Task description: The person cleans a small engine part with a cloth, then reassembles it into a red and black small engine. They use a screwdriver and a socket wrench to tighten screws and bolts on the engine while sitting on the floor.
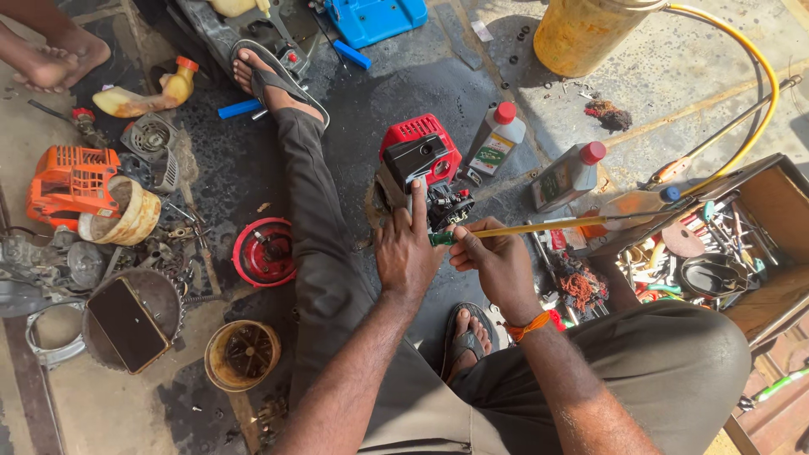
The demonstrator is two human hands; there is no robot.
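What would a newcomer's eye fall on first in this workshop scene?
Probably the small red engine at the centre, steadied by the left hand while the right hand holds a yellow-handled screwdriver against it. Next, the orange engine cover at far left and the toolbox at right.

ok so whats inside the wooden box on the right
The wooden box holds a jumble of hand tools, a dark round bowl-like part and a brown disc. Anything beneath that pile, and the box's bottom, is covered.
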